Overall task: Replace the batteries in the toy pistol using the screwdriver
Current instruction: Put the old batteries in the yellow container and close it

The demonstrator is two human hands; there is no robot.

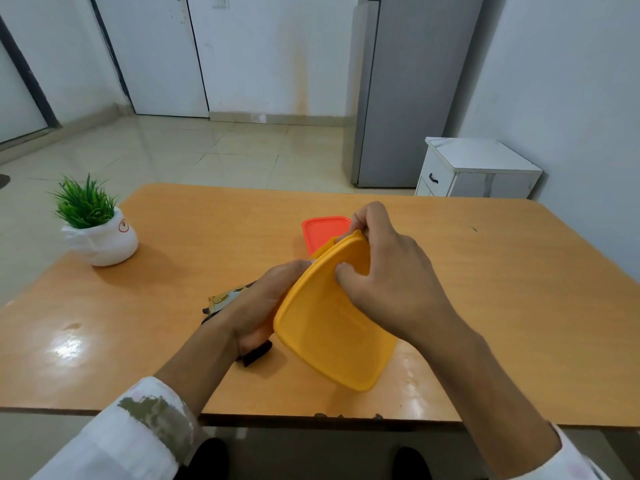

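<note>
Lower edge of frame: two white sleeves, left (131, 438) and right (581, 459), pushed back from the forearms.

Centre, near: yellow box (329, 341), held up off the table (502, 306) and tilted, broad flat face toward the camera.

- Left hand (263, 306): wrapped round the box's left side from below, fingers mostly hidden behind it.
- Right hand (388, 271): clamped on the box's upper corner, fingers curled over the far rim, thumb pressed against the near face. A narrow gap shows at that corner, as if a lid edge is lifted.

Centre-left, under the left hand and wrist: dark object (255, 355) with a yellow patterned part, lying on the table, largely covered. Possibly the toy pistol; cannot tell for sure.

Centre, just behind the hands: red box (323, 230), flat on the table, partly hidden.

Left of frame: small green plant (98, 233) in a white pot, near the table's left edge.

Upper right: grey fridge (408, 98) beside a white cabinet (478, 171) on the tiled floor.
</note>
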